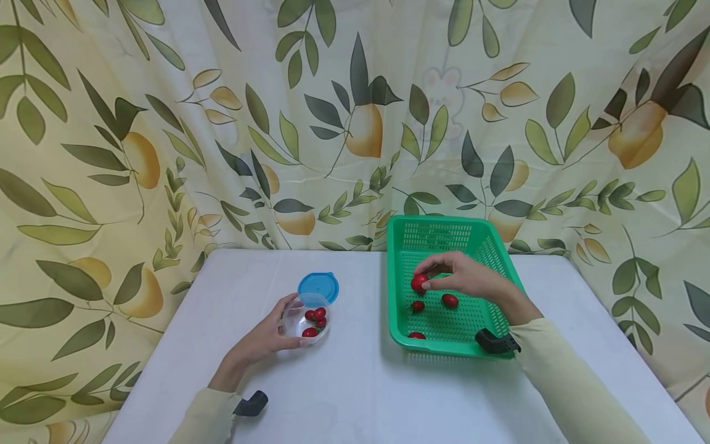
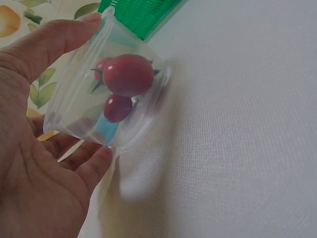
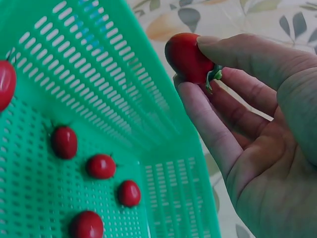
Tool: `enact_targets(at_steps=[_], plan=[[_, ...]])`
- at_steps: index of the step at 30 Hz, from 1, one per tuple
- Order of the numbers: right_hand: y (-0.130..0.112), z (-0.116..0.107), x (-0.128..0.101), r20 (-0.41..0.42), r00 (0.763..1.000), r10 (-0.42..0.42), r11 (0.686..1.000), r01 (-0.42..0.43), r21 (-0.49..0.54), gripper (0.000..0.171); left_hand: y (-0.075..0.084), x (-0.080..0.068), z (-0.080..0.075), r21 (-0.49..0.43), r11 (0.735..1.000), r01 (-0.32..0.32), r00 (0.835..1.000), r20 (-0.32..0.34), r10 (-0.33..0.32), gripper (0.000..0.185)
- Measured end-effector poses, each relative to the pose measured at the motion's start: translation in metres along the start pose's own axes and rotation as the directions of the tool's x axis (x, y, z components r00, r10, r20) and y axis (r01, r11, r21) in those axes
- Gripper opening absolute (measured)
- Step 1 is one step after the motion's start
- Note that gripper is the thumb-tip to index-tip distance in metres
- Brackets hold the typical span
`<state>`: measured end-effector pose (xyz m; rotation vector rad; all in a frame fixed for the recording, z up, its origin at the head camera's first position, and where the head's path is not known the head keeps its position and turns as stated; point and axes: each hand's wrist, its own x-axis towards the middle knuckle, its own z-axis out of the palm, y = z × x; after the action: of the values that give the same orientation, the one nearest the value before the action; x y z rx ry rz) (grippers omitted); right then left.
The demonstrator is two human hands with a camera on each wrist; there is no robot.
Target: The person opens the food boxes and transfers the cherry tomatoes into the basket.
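My left hand (image 1: 269,336) grips a small clear plastic container (image 1: 296,322) by its side, thumb and fingers spread around the wall. Several cherry tomatoes (image 2: 130,75) lie inside the container, some with green stems. Over the green basket (image 1: 393,296), my right hand (image 1: 465,275) pinches one cherry tomato (image 3: 187,57) between thumb and fingertips, its stem turned toward the palm. Several more tomatoes (image 1: 450,301) lie scattered on the basket's perforated floor; the right hand and forearm hide part of that floor in the head view.
A blue lid (image 1: 318,285) lies flat on the white tablecloth (image 1: 349,382), just behind the container. The basket stands at the right rear of the table. A curtain (image 1: 333,185) printed with leaves and fruit hangs behind the table.
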<state>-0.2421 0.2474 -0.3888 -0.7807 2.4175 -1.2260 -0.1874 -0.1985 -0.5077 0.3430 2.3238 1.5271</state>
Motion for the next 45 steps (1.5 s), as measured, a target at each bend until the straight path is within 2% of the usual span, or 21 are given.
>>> enact_targets(at_steps=[10, 16, 20, 26, 33, 39, 45], plan=[[0.002, -0.018, -0.019, -0.063, 0.996, 0.060, 0.998, -0.060, 0.008, 0.032, 0.000, 0.000, 0.001, 0.001, 1.000, 0.000, 1.000, 0.001, 0.000, 0.102], [-0.006, -0.022, -0.025, -0.090, 0.995, 0.050, 0.996, -0.057, -0.076, 0.028, 0.001, 0.000, 0.000, 0.002, 1.000, -0.003, 1.000, 0.003, 0.003, 0.102], [-0.014, -0.017, -0.021, -0.079, 0.997, 0.020, 0.993, -0.029, -0.115, 0.026, 0.002, -0.001, 0.000, -0.002, 1.000, 0.004, 1.000, 0.002, -0.004, 0.101], [-0.030, -0.003, -0.002, 0.009, 1.000, -0.027, 0.996, 0.028, -0.089, 0.026, 0.004, -0.002, 0.000, 0.006, 1.000, -0.002, 1.000, -0.003, 0.002, 0.102], [-0.056, 0.029, 0.031, 0.106, 0.994, -0.009, 1.000, 0.010, -0.013, 0.030, 0.003, -0.001, 0.000, 0.011, 1.000, 0.000, 1.000, 0.003, 0.000, 0.101], [-0.072, 0.064, 0.066, 0.215, 0.976, -0.034, 0.999, 0.036, -0.004, 0.030, 0.004, -0.002, -0.001, 0.012, 1.000, 0.000, 1.000, 0.006, 0.000, 0.101], [-0.080, 0.093, 0.095, 0.286, 0.956, -0.067, 0.998, 0.068, 0.005, 0.028, 0.002, -0.001, -0.001, 0.003, 1.000, 0.006, 1.000, 0.020, -0.006, 0.101]])
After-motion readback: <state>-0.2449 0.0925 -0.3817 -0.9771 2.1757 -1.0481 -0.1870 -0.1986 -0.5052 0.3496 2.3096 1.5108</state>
